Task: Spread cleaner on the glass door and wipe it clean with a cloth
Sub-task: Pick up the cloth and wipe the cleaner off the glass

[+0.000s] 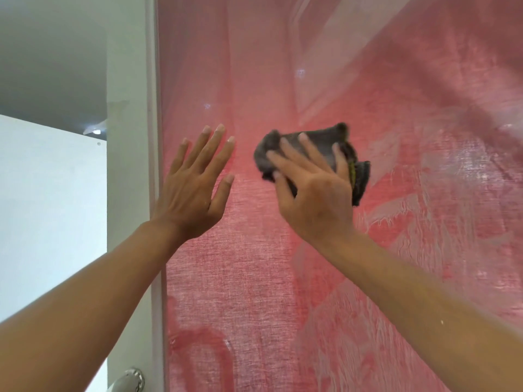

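The glass door [254, 278] fills most of the view, with a pink-red curtain showing behind the pane. White streaks of cleaner [424, 222] smear its right and lower parts. My right hand [314, 193] presses a folded dark grey cloth [319, 142] flat against the glass, fingers spread straight over it. My left hand [195, 188] lies flat on the pane just right of the door frame, fingers straight and apart. A gap of bare glass separates the two hands.
The white door frame [154, 137] runs down the left of the pane. A round metal door knob [130, 380] sits at the bottom left. A white wall [51, 222] and ceiling lie further left.
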Action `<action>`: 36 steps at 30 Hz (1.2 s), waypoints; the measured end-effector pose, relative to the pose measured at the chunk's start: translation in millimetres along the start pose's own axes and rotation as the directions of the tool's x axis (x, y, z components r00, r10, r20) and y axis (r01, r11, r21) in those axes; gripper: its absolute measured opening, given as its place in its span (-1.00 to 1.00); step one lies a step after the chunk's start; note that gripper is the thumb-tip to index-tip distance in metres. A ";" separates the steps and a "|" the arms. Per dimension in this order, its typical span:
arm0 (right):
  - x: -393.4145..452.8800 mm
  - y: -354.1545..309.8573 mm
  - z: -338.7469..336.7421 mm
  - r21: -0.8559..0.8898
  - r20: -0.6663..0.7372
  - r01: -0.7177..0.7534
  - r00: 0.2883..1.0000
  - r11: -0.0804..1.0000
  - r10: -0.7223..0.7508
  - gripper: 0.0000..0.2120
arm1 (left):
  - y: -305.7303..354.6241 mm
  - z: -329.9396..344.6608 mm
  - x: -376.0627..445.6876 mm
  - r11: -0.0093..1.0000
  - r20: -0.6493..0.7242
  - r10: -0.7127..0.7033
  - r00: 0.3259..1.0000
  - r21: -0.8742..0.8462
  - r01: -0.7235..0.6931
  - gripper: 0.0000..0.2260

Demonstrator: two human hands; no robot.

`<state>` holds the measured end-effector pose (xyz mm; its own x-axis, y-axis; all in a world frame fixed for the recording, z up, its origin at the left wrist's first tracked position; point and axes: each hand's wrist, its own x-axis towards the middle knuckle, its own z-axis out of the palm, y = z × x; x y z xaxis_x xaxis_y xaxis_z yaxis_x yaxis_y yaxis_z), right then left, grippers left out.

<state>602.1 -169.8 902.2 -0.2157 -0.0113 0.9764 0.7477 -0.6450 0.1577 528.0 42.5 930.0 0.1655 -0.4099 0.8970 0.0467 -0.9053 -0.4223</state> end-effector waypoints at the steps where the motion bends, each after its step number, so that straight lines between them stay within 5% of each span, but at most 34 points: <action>1: 1.8 -6.1 1.4 -0.019 -0.039 -0.091 0.995 0.996 0.090 -0.68 | 0.0 0.0 0.2 1.000 0.002 -0.005 1.000 0.000 0.005 -0.45; 2: -1.3 -11.7 2.6 -0.017 -0.039 -0.099 0.994 0.995 0.098 -0.68 | -0.2 0.2 0.1 1.000 0.004 -0.009 1.000 0.001 0.009 -0.45; 5: -30.8 -19.2 3.5 0.065 0.098 0.232 0.967 0.971 -0.237 -0.69 | -2.3 1.8 -1.2 1.000 0.002 -0.002 1.000 0.006 0.002 -0.45; 7: -40.9 -11.5 -1.4 0.085 0.131 0.328 0.932 0.941 -0.337 -0.70 | -2.8 2.0 -2.0 1.000 -0.005 -0.003 1.000 -0.003 0.003 -0.45; 10: -13.6 4.7 -3.6 -0.018 -0.023 -0.007 1.000 1.000 0.006 -0.67 | -0.9 0.5 -2.3 1.000 0.000 -0.010 1.000 -0.009 0.010 -0.45; 12: 8.8 6.7 -4.4 -0.015 -0.099 -0.261 0.961 0.965 0.259 -0.65 | -0.1 0.1 -1.9 1.000 -0.003 -0.010 1.000 -0.003 0.010 -0.45; 13: 11.4 3.1 -3.7 0.000 -0.088 -0.272 0.958 0.962 0.271 -0.65 | -0.2 0.0 -1.7 1.000 -0.005 -0.012 1.000 -0.003 0.012 -0.46; 15: -7.7 -5.1 -2.6 0.027 0.018 -0.031 0.999 0.999 0.030 -0.67 | -0.9 1.0 -1.9 1.000 -0.004 -0.012 1.000 -0.011 0.012 -0.45; 18: -46.6 -8.3 -7.8 0.110 0.182 0.363 0.908 0.925 -0.378 -0.70 | -0.5 2.2 -2.6 1.000 -0.003 -0.009 1.000 -0.008 0.009 -0.45; 20: -34.7 2.1 -8.1 0.014 0.137 0.304 0.943 0.953 -0.303 -0.70 | 1.2 2.2 -2.8 1.000 0.003 -0.018 1.000 -0.016 0.018 -0.45; 23: 8.3 7.3 -7.0 -0.112 -0.051 -0.083 0.996 0.990 0.078 -0.67 | 2.7 1.1 -3.1 0.999 0.007 -0.032 0.999 -0.011 0.032 -0.46; 25: 14.6 1.7 -2.5 -0.130 -0.032 -0.050 0.998 0.990 0.046 -0.66 | 3.4 0.8 -4.2 0.999 0.007 -0.032 0.999 -0.007 0.032 -0.46; 27: 3.2 1.9 -0.1 -0.103 0.076 0.188 0.981 0.977 -0.180 -0.65 | 5.3 -0.3 -5.2 1.000 0.004 -0.028 1.000 -0.006 0.028 -0.46; 29: 0.4 8.0 -1.0 -0.082 0.117 0.273 0.958 0.959 -0.263 -0.65 | 6.8 -2.1 -8.6 1.000 -0.003 -0.002 1.000 -0.001 0.002 -0.46; 33: 46.7 -2.2 12.3 -0.031 0.058 0.021 0.998 0.999 -0.019 -0.64 | 0.9 -10.0 -14.0 0.999 -0.068 -0.044 0.997 -0.013 0.043 -0.46; 36: 83.5 -22.9 29.1 -0.022 0.050 -0.034 0.998 0.999 0.036 -0.64 | -6.3 -18.6 -10.8 0.992 -0.102 -0.124 0.987 -0.027 0.122 -0.47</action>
<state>585.3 -133.8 984.3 -0.1572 0.0041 0.9876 0.7408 -0.6608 0.1207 507.6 50.6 925.4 0.0569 -0.3041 0.9509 0.0402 -0.9510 -0.3065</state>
